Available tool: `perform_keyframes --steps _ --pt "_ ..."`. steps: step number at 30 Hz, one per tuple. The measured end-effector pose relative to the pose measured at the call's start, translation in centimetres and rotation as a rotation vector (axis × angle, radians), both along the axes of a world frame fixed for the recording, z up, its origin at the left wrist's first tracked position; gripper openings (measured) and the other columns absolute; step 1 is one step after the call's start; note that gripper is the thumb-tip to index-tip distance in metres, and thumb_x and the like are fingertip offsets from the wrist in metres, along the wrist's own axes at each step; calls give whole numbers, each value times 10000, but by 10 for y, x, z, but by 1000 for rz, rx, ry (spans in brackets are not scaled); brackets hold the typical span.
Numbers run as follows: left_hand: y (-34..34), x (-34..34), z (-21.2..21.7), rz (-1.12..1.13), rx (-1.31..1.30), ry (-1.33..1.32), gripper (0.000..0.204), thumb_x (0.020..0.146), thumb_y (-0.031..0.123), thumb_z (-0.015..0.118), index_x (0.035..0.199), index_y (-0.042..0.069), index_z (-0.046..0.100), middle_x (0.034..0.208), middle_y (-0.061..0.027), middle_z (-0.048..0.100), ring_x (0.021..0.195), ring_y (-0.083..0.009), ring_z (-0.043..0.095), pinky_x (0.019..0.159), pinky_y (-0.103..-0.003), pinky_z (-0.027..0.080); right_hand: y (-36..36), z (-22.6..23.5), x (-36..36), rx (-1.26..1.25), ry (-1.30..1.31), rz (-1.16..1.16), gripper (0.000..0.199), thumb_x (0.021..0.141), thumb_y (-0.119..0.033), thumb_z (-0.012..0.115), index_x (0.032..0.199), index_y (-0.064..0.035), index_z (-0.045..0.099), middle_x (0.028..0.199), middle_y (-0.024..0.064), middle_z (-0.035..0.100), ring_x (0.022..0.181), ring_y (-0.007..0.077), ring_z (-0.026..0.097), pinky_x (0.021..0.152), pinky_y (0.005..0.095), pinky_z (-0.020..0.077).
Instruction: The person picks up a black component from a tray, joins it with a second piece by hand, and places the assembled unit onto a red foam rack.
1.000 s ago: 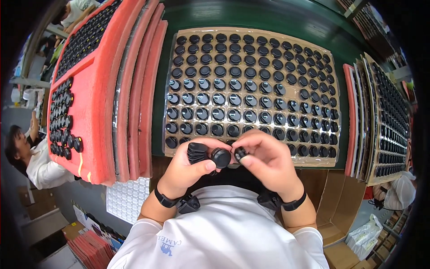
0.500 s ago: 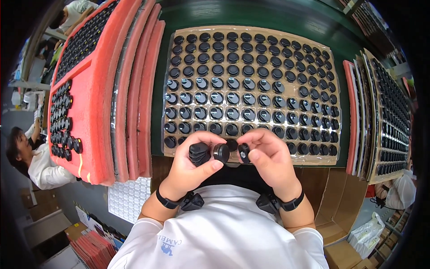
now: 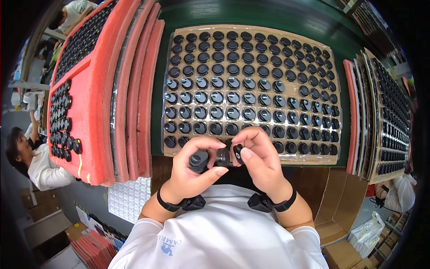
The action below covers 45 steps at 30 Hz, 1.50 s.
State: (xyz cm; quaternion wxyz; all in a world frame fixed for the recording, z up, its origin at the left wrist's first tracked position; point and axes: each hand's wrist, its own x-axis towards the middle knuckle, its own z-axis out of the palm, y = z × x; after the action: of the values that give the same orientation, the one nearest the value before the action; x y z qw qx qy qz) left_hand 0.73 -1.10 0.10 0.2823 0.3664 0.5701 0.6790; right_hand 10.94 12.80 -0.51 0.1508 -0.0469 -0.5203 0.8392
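Just over the near edge of the tray, my left hand (image 3: 182, 172) pinches a short round black part (image 3: 222, 158) between thumb and forefinger. A black ribbed, cylinder-like piece (image 3: 198, 161) sits deeper in the same hand's palm; whether it is one piece or a stack I cannot tell. My right hand (image 3: 264, 163) grips a small black disc (image 3: 238, 154) with a light centre, thumb against its face. The disc is right beside the round part; whether they touch is unclear. Beyond both hands lies a clear plastic tray (image 3: 292, 88) on cardboard, holding rows of black round parts (image 3: 233, 70).
At the left stand tall stacked pink foam trays (image 3: 96, 116) with black parts. More upright trays (image 3: 358, 116) lean at the right, and an open cardboard box (image 3: 342, 193) sits below. Another person (image 3: 49, 166) is at the far left. The table (image 3: 201, 15) is green.
My right hand has moved left, bringing the disc close to the round part. My left hand has turned that part more side-on.
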Motion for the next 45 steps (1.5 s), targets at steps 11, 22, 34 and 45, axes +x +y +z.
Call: perform_keyframes --steps 11,22,34,45 --pt "-1 -1 0 2 11 127 374 750 28 705 1075 -10 523 1024 -88 563 690 -74 484 629 -213 418 2 2 0 41 25 37 209 887 -85 518 1070 -13 445 944 47 507 812 94 470 738 237 391" --pt "-4 -3 0 -22 44 32 387 739 15 706 1078 -19 522 1042 -115 555 689 -80 481 645 -217 420 4 -1 0 -191 24 94 191 880 -87 528 1039 -11 454 933 57 511 785 107 471 738 249 397" --pt "-6 -4 -3 -59 80 -57 379 753 39 703 1079 -15 518 1047 -113 559 695 -77 479 654 -219 422 -3 8 -2 -86 -61 38 271 879 -167 592 1049 -4 457 903 45 519 759 88 471 725 233 405" --pt "-4 -6 -1 -7 53 65 394 756 82 726 1077 -13 519 1031 -103 563 691 -72 472 646 -216 416 9 5 2 381 -69 56 301 815 -156 664 1032 -17 509 884 53 523 752 114 468 697 248 397"
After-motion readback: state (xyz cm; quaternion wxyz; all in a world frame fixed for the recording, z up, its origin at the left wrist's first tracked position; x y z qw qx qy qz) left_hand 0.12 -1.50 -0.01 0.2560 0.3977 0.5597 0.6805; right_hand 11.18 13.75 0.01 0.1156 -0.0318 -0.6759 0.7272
